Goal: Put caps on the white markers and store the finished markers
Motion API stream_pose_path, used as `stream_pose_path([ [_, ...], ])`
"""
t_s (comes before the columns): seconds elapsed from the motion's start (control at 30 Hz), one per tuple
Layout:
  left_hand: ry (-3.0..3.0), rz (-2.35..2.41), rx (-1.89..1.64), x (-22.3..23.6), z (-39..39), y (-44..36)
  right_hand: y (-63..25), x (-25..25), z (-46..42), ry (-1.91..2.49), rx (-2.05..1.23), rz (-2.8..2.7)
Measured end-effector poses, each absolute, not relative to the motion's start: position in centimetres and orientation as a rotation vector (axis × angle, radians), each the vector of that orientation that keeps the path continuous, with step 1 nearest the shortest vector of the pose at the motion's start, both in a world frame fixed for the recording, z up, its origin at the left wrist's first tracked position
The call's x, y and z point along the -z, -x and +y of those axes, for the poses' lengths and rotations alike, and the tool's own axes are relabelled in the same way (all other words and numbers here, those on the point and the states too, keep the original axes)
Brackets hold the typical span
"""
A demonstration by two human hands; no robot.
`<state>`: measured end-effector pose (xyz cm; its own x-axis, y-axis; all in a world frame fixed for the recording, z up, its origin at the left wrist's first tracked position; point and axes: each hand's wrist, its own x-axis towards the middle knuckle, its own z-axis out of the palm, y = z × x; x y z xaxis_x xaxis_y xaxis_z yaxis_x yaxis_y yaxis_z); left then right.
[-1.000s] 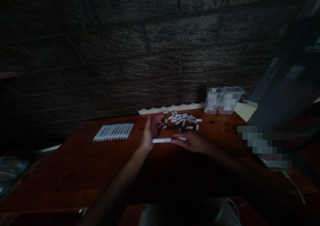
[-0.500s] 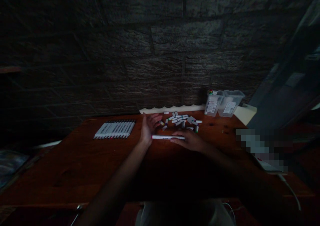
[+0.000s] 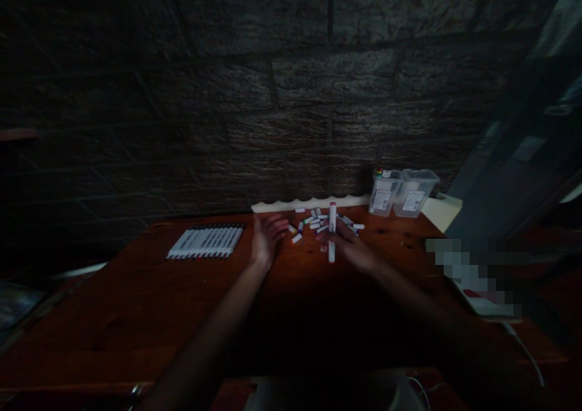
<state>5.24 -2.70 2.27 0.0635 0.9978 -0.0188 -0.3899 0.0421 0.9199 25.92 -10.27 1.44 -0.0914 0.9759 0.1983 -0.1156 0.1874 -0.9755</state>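
Observation:
A white marker [image 3: 332, 216] with pinkish ends stands roughly upright in my right hand [image 3: 348, 244], gripped around its middle. My left hand [image 3: 266, 241] is apart from it, palm turned inward and fingers spread, holding nothing. Beyond and between both hands lies a loose heap of white marker caps [image 3: 313, 222] with coloured ends, partly hidden by my right hand. Left of my left hand, several white markers [image 3: 207, 241] lie side by side in a neat row, dark at their far ends.
Two clear plastic boxes [image 3: 382, 196] with labels stand at the back right of the wooden table [image 3: 136, 314]. A wavy white strip [image 3: 291, 205] runs along the wall. A blurred-out item and a white cable [image 3: 522, 344] lie at the right edge. The light is dim.
My right hand has turned the marker from lying level to upright. Its end has come away from my left hand, which stays open in nearly the same place.

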Motion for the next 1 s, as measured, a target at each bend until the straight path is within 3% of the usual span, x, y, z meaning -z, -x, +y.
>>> stream_pose_path([
  [0.23,-0.927,0.89,-1.307,-2.1,-2.8,-5.5,-25.9,-2.8,-10.2,0.759,-1.379,-0.993],
  [1.0,-1.049,0.947,-1.356,-1.9,-2.9,-5.8,-26.4,-2.8,-10.3,0.77,-1.327,-0.989],
])
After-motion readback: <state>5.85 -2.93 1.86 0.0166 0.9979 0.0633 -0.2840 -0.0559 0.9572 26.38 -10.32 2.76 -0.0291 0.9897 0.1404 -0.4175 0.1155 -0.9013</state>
